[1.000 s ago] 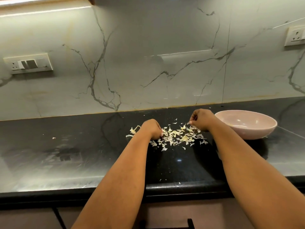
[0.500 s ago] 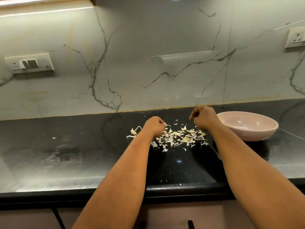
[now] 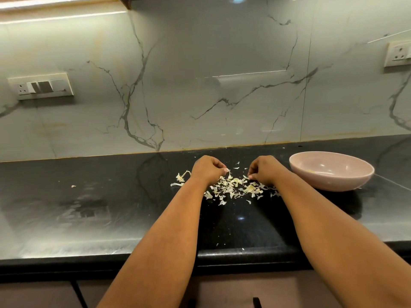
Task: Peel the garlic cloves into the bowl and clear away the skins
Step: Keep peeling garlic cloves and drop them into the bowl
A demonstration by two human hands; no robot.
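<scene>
A scatter of pale garlic skins (image 3: 235,187) lies on the black countertop (image 3: 111,207). My left hand (image 3: 206,168) hovers at the left end of the scatter, fingers curled, its fingertips pinching a bit of skin. My right hand (image 3: 263,170) sits at the right end with curled fingers whose tips touch the skins. A pink bowl (image 3: 333,181) stands to the right of my right hand, with a small pale piece inside it. A garlic stem with skin (image 3: 181,177) lies left of my left wrist.
A marble backsplash rises behind the counter, with a switch plate (image 3: 41,86) at the left and a socket (image 3: 398,53) at the right. One stray flake (image 3: 73,186) lies far left. The counter's front edge (image 3: 233,254) runs below my forearms, with a few crumbs near it.
Both hands lifted a little above the skins half a second ago. They are now down at the pile again, with the right hand shifted slightly left toward the left hand.
</scene>
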